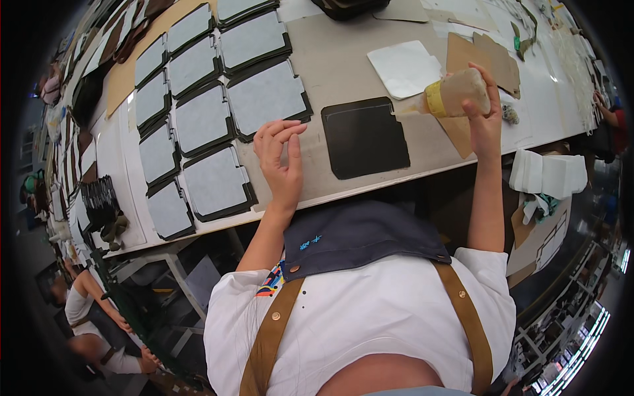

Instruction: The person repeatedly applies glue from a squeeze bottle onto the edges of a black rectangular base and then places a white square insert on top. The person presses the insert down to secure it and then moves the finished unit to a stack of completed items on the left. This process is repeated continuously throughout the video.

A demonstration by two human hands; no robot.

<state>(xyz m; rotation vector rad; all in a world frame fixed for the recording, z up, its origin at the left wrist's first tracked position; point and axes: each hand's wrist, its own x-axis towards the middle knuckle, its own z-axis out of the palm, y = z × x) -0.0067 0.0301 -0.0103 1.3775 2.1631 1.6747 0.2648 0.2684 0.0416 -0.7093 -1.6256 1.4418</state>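
My right hand [487, 117] grips a squeeze bottle [457, 94] of cloudy tan plastic with a yellow band near its neck. The bottle is tipped on its side, its narrow tip pointing left over the corner of a black panel [364, 146]. That panel lies flat in front of me, with a thin line along its far edge and a notch at the right. To its left, my left hand [280, 157] is empty, fingers loosely curled and apart, beside stacked black pieces faced with pale grey sheets [269, 96].
Several more rows of such pieces [198, 119] cover the table's left side. A white sheet [404, 68] and brown cardboard [485, 56] lie at the far right. White folded pieces [548, 174] sit below the table edge [409, 177]. Another person [99, 317] is at lower left.
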